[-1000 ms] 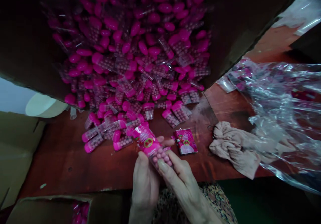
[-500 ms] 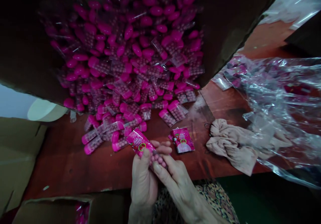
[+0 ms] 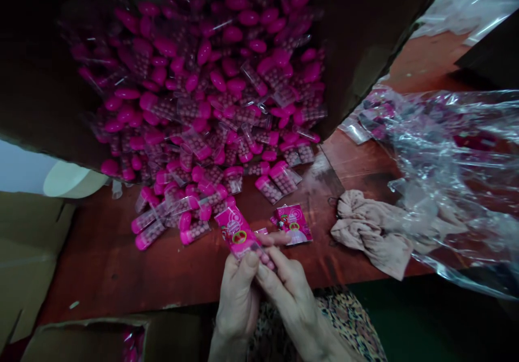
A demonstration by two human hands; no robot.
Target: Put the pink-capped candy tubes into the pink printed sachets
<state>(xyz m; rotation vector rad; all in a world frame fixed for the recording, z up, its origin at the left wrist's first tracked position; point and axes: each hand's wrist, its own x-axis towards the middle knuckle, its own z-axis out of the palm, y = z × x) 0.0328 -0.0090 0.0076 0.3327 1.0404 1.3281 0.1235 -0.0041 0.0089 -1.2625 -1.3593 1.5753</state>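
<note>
The hands are closed on one container, to the near-left of the label stack (image 3: pixel 298 226). The right hand (image 3: pixel 294 302) pinches the container (image 3: pixel 265 259) at its near end; the thumb of the left hand (image 3: pixel 237 310) presses the near edge of the pink sleeve (image 3: pixel 235 229). The container's long axis runs from near-right to far-left, sleeve end outward. Of the two hands, the right lies nearer the label stack. Farther off, the container pile (image 3: pixel 211 118) lies far-left of the label stack.
</note>
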